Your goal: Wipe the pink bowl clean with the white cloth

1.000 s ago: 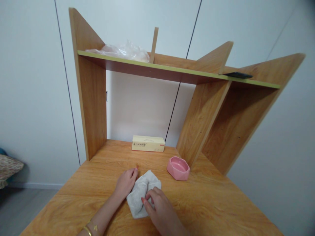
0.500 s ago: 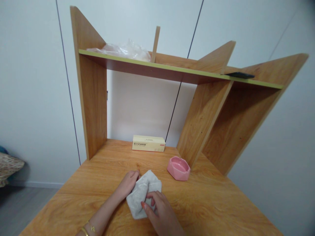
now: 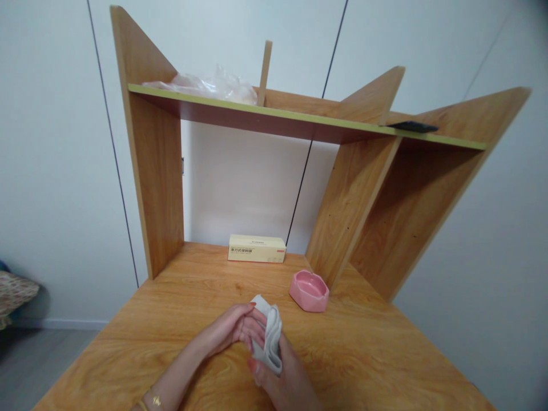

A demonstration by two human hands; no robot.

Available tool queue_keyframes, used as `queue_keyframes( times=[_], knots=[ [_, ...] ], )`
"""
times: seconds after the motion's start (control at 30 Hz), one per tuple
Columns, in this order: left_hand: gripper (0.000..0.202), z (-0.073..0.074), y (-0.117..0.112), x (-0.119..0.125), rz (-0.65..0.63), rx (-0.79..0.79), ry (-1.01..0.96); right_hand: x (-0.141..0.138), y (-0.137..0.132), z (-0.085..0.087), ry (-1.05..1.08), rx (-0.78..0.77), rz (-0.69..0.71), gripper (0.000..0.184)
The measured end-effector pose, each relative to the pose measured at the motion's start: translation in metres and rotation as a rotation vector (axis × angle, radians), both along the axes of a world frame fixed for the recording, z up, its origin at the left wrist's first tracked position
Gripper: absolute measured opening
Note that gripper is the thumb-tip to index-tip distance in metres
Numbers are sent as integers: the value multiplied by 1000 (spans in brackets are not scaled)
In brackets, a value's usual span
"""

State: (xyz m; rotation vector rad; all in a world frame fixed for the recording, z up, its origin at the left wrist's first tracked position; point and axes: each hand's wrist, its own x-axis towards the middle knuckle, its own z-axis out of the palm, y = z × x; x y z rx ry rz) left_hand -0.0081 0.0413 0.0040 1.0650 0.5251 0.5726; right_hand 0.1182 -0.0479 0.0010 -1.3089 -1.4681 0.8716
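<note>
A light grey cloth (image 3: 273, 337), folded over and bunched, is held between my two hands just above the wooden desk. My left hand (image 3: 240, 328) is turned with its palm partly up, and its thumb and fingers grip the cloth's upper left part. From below right, my right hand (image 3: 285, 374) grasps the folded layers; its thumb is slightly blurred and its other fingers are mostly behind the cloth. A pink angular ashtray (image 3: 309, 292) sits beyond the cloth to the right, touched by neither hand.
A cream box (image 3: 257, 249) with printed writing lies at the back of the desk (image 3: 205, 285). A wooden shelf unit (image 3: 160, 188) rises around it, bearing a clear plastic bag (image 3: 214, 85) and a flat black object (image 3: 413, 127). Patterned fabric (image 3: 17, 291) shows at far left.
The cloth went from lying spread on the desk to folded and lifted between my hands. My left hand turned over and took hold of its edge. The view shifted slightly.
</note>
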Motion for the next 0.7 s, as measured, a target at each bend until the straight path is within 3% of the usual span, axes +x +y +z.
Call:
queue_keyframes(
  times=[0.07, 0.17, 0.3, 0.43, 0.53, 0.7],
  knots=[
    [44, 3, -3, 0, -79, -11, -65, 4, 1, 5, 201, -76, -11, 50],
    [42, 2, -2, 1, -86, 65, -124, 20, 0, 11, 272, -127, -164, 43],
    [35, -3, 6, 0, 164, 316, -66, 57, -5, 11, 254, -121, -339, 41],
    [22, 0, 7, -3, 327, 663, 180, 98, -13, 2, 209, -144, -462, 43],
    [20, 2, 3, -3, 300, 860, 331, 119, -20, -13, 190, -98, -554, 43],
    [21, -5, -1, 0, 153, 1084, 475, 140, -33, -37, 145, -75, -645, 55]
  ],
)
